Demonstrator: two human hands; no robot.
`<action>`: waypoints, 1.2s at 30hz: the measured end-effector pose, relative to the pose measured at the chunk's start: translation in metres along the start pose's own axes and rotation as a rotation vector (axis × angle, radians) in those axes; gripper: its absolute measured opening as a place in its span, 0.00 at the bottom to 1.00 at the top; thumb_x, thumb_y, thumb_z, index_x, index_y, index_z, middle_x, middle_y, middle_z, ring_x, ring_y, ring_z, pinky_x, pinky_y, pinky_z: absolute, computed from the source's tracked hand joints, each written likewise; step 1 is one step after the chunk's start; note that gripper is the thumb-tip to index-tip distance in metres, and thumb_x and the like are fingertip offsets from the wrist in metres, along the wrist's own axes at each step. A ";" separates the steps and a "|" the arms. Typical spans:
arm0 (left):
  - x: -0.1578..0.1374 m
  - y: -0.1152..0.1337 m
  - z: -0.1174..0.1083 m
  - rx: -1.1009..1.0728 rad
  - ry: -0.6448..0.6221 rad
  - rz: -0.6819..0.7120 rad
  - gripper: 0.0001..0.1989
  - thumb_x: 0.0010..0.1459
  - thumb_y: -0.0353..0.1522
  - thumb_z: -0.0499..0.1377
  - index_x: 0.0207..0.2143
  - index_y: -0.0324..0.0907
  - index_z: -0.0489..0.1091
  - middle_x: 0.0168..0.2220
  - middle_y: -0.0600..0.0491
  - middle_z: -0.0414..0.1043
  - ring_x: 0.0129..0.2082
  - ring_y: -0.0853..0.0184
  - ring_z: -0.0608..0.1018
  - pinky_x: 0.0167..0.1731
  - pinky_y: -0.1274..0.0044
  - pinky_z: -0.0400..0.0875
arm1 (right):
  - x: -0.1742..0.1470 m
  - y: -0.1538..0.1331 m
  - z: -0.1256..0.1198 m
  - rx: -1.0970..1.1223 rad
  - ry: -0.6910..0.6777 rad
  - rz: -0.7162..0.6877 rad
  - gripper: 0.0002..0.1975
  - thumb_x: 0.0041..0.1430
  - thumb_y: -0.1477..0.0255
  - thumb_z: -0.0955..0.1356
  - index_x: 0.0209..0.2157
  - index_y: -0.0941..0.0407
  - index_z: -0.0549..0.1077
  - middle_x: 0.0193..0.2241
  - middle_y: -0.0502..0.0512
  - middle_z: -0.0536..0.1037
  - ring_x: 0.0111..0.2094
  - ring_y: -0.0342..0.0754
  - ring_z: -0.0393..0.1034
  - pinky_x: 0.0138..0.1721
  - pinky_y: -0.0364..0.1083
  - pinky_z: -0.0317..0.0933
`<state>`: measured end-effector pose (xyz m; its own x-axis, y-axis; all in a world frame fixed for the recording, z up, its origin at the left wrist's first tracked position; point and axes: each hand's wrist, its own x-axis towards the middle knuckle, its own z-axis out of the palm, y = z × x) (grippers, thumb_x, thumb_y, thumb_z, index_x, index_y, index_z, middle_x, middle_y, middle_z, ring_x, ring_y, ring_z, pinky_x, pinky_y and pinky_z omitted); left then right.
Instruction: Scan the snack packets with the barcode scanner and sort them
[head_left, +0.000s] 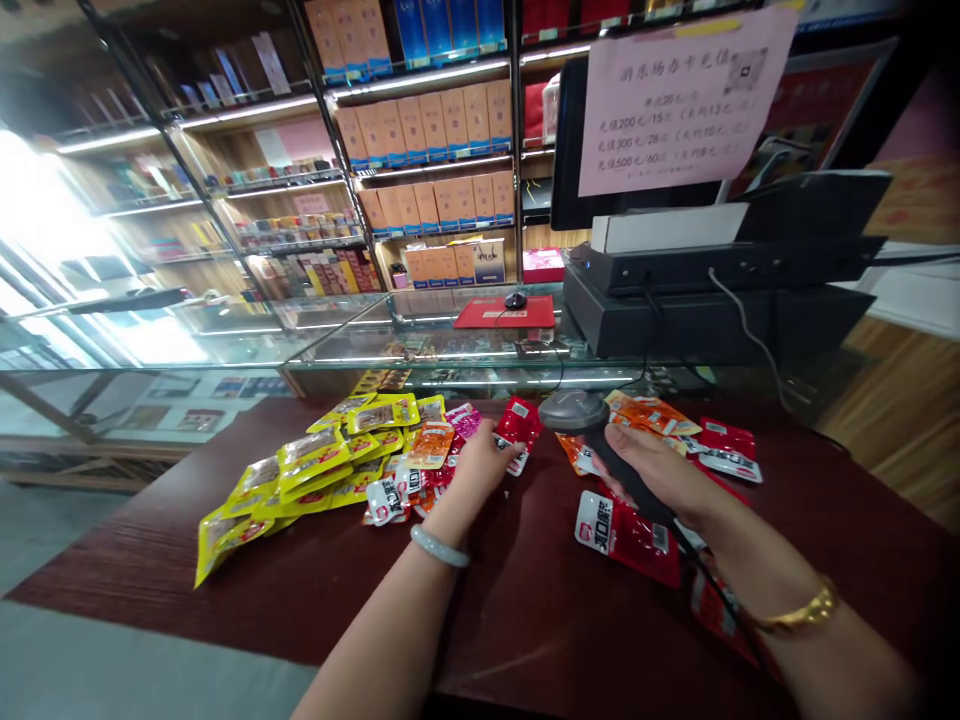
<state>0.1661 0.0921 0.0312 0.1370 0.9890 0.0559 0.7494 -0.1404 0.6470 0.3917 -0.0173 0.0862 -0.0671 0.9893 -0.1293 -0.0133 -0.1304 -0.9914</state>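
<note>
In my right hand (664,465) is a black barcode scanner (619,455), its grey head tilted toward the left and its cable trailing down past my wrist. My left hand (484,460) has its fingers closed on a red snack packet (519,425) that shows a small white label. Left of that hand lie an orange packet (430,445) and several red and white ones, beside a heap of yellow snack packets (315,452). Under and around the scanner are more red packets (626,535) and orange packets (652,412).
A dark red-brown table (525,620) carries the packets. Behind it stands a glass counter (352,345) with a mouse (515,300) on a red pad (480,315). A black cash drawer (712,315) and a monitor bearing a pink sign (675,110) are at the right. Shelves hold boxes (435,125).
</note>
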 end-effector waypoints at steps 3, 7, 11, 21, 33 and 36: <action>0.002 -0.006 -0.032 0.151 0.092 -0.094 0.27 0.56 0.44 0.62 0.55 0.44 0.64 0.45 0.45 0.77 0.45 0.55 0.78 0.44 0.69 0.68 | -0.001 -0.003 -0.006 0.038 -0.003 0.014 0.30 0.51 0.40 0.68 0.26 0.56 0.68 0.18 0.47 0.69 0.15 0.38 0.60 0.14 0.38 0.52; -0.001 -0.012 -0.069 0.480 0.413 -0.185 0.32 0.56 0.45 0.60 0.60 0.43 0.62 0.62 0.38 0.64 0.63 0.45 0.63 0.58 0.55 0.57 | -0.001 -0.006 -0.018 0.080 0.011 0.024 0.29 0.52 0.42 0.68 0.26 0.56 0.69 0.17 0.47 0.69 0.15 0.39 0.60 0.13 0.39 0.52; -0.001 0.001 -0.056 0.440 0.499 -0.070 0.33 0.57 0.44 0.60 0.63 0.46 0.61 0.69 0.44 0.53 0.68 0.50 0.54 0.64 0.58 0.51 | 0.001 -0.009 -0.027 0.070 0.005 0.017 0.29 0.53 0.41 0.67 0.26 0.55 0.69 0.15 0.46 0.68 0.13 0.40 0.59 0.13 0.39 0.53; 0.053 0.090 0.072 0.401 -0.088 0.035 0.29 0.55 0.51 0.58 0.51 0.41 0.74 0.53 0.39 0.73 0.55 0.48 0.72 0.52 0.64 0.67 | 0.010 -0.003 -0.031 0.122 0.040 -0.022 0.29 0.52 0.41 0.68 0.30 0.55 0.68 0.18 0.45 0.70 0.13 0.38 0.60 0.12 0.37 0.52; 0.074 0.102 0.088 0.460 -0.021 0.109 0.30 0.52 0.51 0.61 0.51 0.39 0.71 0.52 0.37 0.74 0.55 0.48 0.72 0.53 0.62 0.64 | 0.023 0.002 -0.056 0.102 0.110 -0.025 0.32 0.52 0.38 0.65 0.25 0.56 0.68 0.14 0.46 0.68 0.13 0.39 0.60 0.14 0.39 0.55; 0.074 0.104 0.086 0.495 -0.073 0.118 0.32 0.50 0.50 0.62 0.51 0.38 0.71 0.55 0.35 0.71 0.57 0.47 0.70 0.54 0.61 0.63 | 0.023 0.003 -0.055 0.110 0.108 -0.022 0.32 0.53 0.38 0.65 0.24 0.55 0.67 0.15 0.46 0.68 0.13 0.39 0.60 0.14 0.39 0.55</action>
<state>0.3099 0.1471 0.0377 0.2705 0.9618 0.0419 0.9407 -0.2733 0.2008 0.4454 0.0089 0.0792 0.0416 0.9925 -0.1150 -0.1233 -0.1091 -0.9864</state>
